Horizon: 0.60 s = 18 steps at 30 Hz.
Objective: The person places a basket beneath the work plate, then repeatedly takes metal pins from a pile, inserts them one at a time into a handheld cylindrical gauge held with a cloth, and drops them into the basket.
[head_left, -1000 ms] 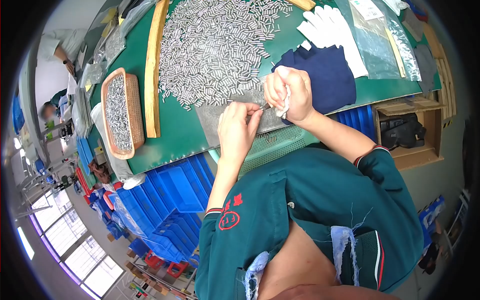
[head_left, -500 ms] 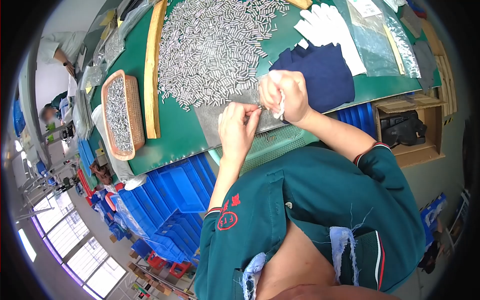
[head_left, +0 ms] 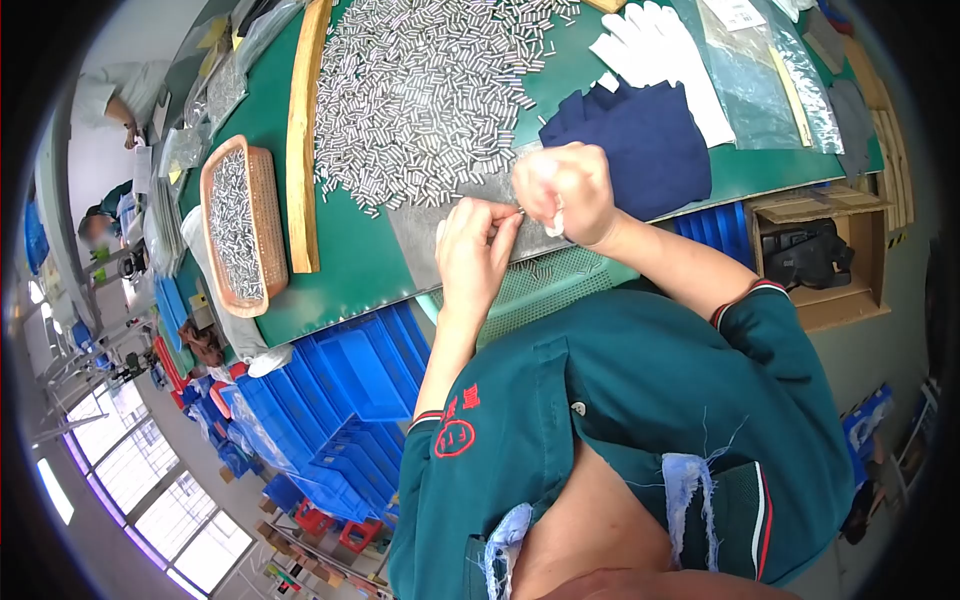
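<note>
My left hand (head_left: 472, 255) pinches a small metal pin (head_left: 519, 212) between thumb and fingertips over the grey mat (head_left: 415, 240). Close beside it on the right, my right hand (head_left: 568, 190) is a fist around a white cloth (head_left: 556, 222); any tool inside that grip is hidden. A large heap of small metal pins (head_left: 420, 100) spreads over the green table beyond my hands. Below them, a light green mesh basket (head_left: 560, 285) with some pins in it sits at the table's edge. The folded navy cloth (head_left: 640, 150) lies just right of my right hand.
Left of the heap are a wooden bar (head_left: 303, 150) and a pink basket (head_left: 268, 220) of pins. White gloves (head_left: 665, 60) and plastic bags (head_left: 750, 90) lie at the back right. Blue bins (head_left: 360, 375) and an open cardboard box (head_left: 840, 310) stand below the table. Another person's arm (head_left: 120, 108) shows far left.
My right hand has shifted slightly left toward my left hand, and its fist has turned. My left hand stays almost in place, still pinching.
</note>
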Each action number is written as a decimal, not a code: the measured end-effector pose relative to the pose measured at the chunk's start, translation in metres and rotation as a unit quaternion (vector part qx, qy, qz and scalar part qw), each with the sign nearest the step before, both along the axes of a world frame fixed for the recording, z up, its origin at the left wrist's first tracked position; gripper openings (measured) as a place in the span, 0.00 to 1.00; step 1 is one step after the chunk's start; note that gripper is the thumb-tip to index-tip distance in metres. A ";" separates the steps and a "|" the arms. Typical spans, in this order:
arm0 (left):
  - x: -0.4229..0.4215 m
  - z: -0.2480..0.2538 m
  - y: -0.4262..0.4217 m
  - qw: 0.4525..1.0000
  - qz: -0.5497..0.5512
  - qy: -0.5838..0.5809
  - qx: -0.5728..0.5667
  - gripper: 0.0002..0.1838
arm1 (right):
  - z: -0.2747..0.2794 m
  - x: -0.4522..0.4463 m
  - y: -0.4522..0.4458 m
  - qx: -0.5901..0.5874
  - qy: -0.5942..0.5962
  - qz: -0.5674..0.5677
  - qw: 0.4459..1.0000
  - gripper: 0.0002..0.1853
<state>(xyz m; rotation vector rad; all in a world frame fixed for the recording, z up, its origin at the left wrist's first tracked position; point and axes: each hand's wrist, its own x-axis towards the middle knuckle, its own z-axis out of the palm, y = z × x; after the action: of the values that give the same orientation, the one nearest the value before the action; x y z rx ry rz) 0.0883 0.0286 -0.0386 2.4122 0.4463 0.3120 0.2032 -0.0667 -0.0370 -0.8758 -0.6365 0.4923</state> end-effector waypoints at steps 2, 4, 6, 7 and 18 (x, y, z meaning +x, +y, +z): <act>0.001 0.001 0.001 1.000 -0.006 -0.001 0.005 0.05 | 0.000 0.000 0.000 0.001 -0.005 0.011 1.000 0.22; 0.002 0.001 0.000 1.000 -0.004 0.011 0.006 0.05 | -0.012 0.001 0.001 0.033 -0.003 0.023 0.999 0.22; 0.003 0.005 -0.002 0.998 -0.021 0.003 0.056 0.05 | 0.001 0.001 0.001 0.030 0.079 0.014 0.996 0.22; 0.003 0.007 -0.003 0.994 -0.039 -0.003 0.103 0.06 | 0.006 0.000 0.001 0.024 0.163 0.004 0.986 0.23; -0.006 0.008 -0.005 0.993 0.020 -0.002 0.114 0.11 | 0.006 0.002 0.000 0.019 0.152 0.025 0.988 0.23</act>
<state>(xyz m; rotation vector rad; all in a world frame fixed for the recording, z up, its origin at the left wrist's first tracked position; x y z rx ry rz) 0.0825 0.0235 -0.0307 2.6268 0.4790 0.4055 0.2050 -0.0668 -0.0312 -0.7299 -0.3868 0.6428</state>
